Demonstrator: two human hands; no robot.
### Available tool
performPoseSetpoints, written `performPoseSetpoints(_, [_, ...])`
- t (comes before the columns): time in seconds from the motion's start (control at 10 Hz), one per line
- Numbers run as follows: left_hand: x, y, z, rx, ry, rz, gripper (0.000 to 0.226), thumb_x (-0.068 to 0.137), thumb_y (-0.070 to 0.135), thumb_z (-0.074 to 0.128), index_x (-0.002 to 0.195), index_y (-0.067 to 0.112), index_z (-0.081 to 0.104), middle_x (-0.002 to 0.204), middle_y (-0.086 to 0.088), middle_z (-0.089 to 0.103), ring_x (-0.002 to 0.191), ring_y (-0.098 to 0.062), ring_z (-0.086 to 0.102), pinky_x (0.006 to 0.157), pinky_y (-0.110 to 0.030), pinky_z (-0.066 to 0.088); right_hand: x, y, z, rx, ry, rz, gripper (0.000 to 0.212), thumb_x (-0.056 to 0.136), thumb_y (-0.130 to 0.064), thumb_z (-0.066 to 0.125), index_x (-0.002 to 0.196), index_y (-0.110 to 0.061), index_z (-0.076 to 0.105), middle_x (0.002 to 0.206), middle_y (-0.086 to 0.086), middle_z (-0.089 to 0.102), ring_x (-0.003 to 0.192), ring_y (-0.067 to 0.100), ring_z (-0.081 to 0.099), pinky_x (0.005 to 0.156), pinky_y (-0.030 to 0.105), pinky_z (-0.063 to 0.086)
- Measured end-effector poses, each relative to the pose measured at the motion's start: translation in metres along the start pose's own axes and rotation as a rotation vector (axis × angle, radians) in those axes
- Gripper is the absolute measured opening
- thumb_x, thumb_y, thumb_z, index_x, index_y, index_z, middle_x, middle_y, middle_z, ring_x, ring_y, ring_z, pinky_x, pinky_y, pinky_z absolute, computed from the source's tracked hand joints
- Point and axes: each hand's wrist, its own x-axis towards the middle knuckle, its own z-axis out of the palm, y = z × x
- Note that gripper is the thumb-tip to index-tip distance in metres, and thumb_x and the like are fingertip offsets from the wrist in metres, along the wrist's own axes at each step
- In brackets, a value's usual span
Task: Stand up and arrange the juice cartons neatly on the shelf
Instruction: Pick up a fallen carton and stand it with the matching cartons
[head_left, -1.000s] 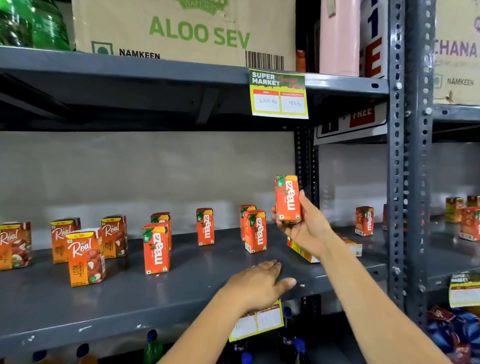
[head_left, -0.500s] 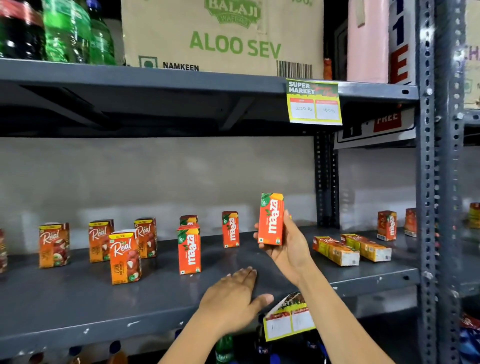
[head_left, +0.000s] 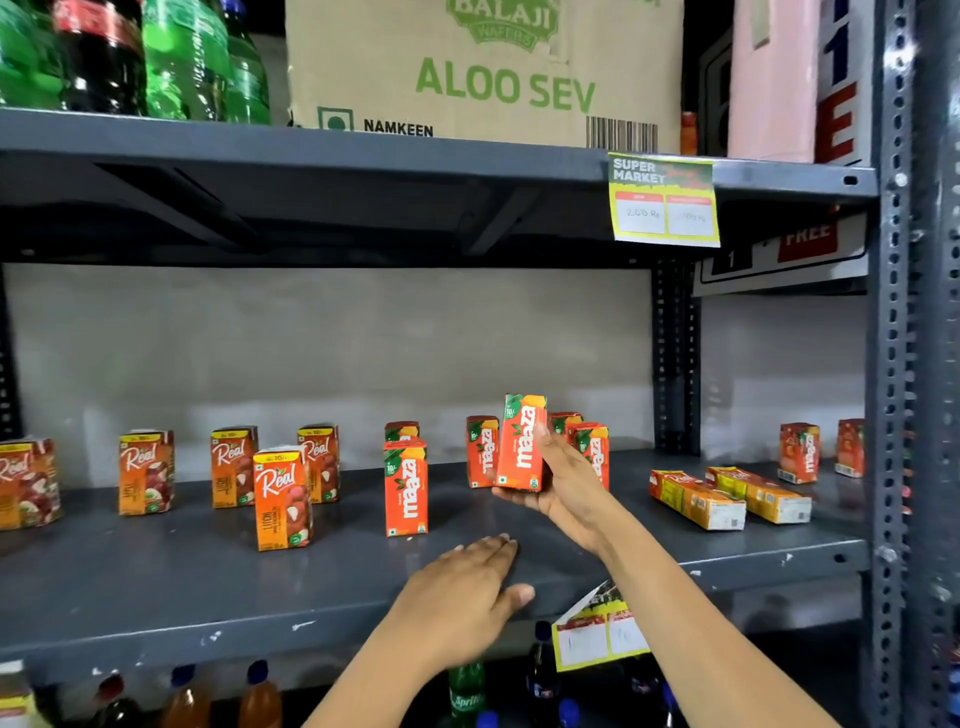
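- Both hands are over the grey shelf (head_left: 156, 587): the left hand (head_left: 462, 597) lies flat and open, palm down, on the shelf's front edge, holding nothing; the right hand (head_left: 566, 483) is closed around a Maaza carton (head_left: 521, 441), keeping it upright and just above the shelf surface.
- Far left, five Real cartons (head_left: 283, 499) stand upright, loosely spaced (one at the very edge is partly cut off), with one set further forward than the rest.
- Next to them a front Maaza carton (head_left: 406, 488) stands upright, with another directly behind it.
- Behind the held carton, one more Maaza carton (head_left: 480, 451) stands on its left, and two standing ones are partly hidden by the right hand.
- Further right, two fallen cartons (head_left: 696, 499) lie on their sides, side by side and angled.
- Near the right upright post (head_left: 893, 364), two more Maaza cartons (head_left: 799, 452) stand at the back.
- Above, the upper shelf carries green bottles (head_left: 182, 57) and a cardboard box (head_left: 493, 73) printed ALOO SEV, with a price tag (head_left: 665, 200) hanging off its edge.
- Below the shelf edge, a second price tag (head_left: 597, 631) hangs tilted beside the right forearm.
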Motion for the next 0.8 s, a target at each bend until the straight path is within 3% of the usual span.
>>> performPoseSetpoints(0.1, [-0.016,-0.016,0.001,0.021,0.05,-0.05,0.063,0.098,0.054,0.027,0.152,0.024,0.015,0.16,0.008,0.012,0.146,-0.009,0.012,0.116,-0.027,0.012,0.011,0.003,0.007,-0.192,0.015,0.001,0.039,0.099,-0.027,0.043,0.133,-0.008,0.043,0.113,0.003,0.062,0.097,0.015,0.061,0.078,0.027,0.051])
performPoseSetpoints(0.2, [-0.023,-0.025,0.005,0.073,0.102,-0.135,0.073,0.093,0.064,0.026,0.152,0.022,0.016,0.16,0.006,0.014,0.146,-0.01,0.014,0.116,-0.027,0.016,0.023,0.009,0.009,-0.336,-0.007,0.017,0.039,0.1,-0.019,0.041,0.135,-0.002,0.041,0.134,0.015,0.056,0.107,0.019,0.055,0.077,0.024,0.048])
performPoseSetpoints(0.4, [-0.025,-0.025,0.007,0.092,0.147,-0.151,0.075,0.092,0.066,0.025,0.151,0.021,0.017,0.16,0.005,0.016,0.146,-0.011,0.016,0.115,-0.027,0.018,0.037,0.017,-0.003,-0.45,0.02,0.112,0.038,0.1,-0.013,0.039,0.138,-0.006,0.038,0.142,0.012,0.05,0.132,0.026,0.047,0.106,0.043,0.036])
performPoseSetpoints(0.8, [-0.026,-0.026,0.009,0.112,0.133,-0.155,0.076,0.092,0.066,0.023,0.152,0.021,0.015,0.16,0.004,0.016,0.146,-0.012,0.016,0.116,-0.029,0.018,0.028,0.014,-0.007,-0.469,0.03,0.17,0.042,0.1,-0.015,0.041,0.141,-0.01,0.039,0.144,0.009,0.047,0.137,0.027,0.04,0.114,0.051,0.029])
